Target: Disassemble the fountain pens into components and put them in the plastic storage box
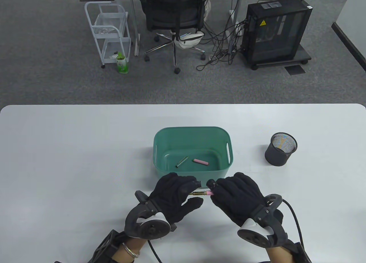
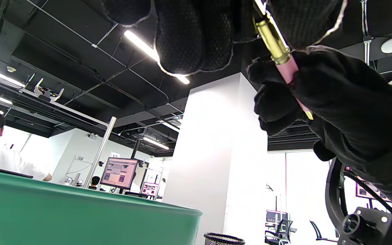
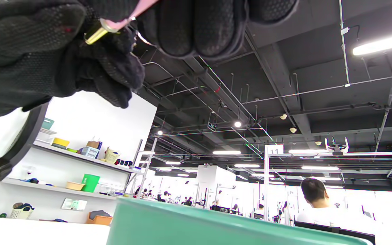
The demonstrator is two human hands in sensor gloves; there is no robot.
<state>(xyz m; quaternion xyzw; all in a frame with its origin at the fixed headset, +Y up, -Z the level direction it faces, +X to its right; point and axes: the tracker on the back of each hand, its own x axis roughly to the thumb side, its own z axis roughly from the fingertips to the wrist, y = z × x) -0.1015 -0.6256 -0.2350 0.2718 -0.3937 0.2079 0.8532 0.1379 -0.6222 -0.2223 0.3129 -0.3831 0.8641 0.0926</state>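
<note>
Pen section (image 1: 203, 193) held level just above the worktop (image 1: 71, 160), right in front of the green storage box (image 1: 160, 140): gold threaded end toward the left, pink sleeve toward the right. Left hand (image 1: 174, 197) clamped on the gold end, fingers curled over it and thumb beneath; right hand (image 1: 237, 197) pinching the pink end, knuckles up. Both grips closed on the same piece, fingertips nearly meeting, wrists angled inward, trackers on the backs of the hands. Seen from the left wrist, gold collar and pink barrel (image 2: 286, 64) running diagonally between the gloved fingers. Inside the box, a gold tube (image 1: 181, 162) and a pink cap (image 1: 200, 161) lying apart on the floor. Black mesh cup (image 1: 280, 152) standing well to the right. Readable writing: "11" on a post sign (image 3: 274, 149) in the right wrist view; a yellow warning triangle (image 1: 262, 23) on the computer case beyond the worktop.
</note>
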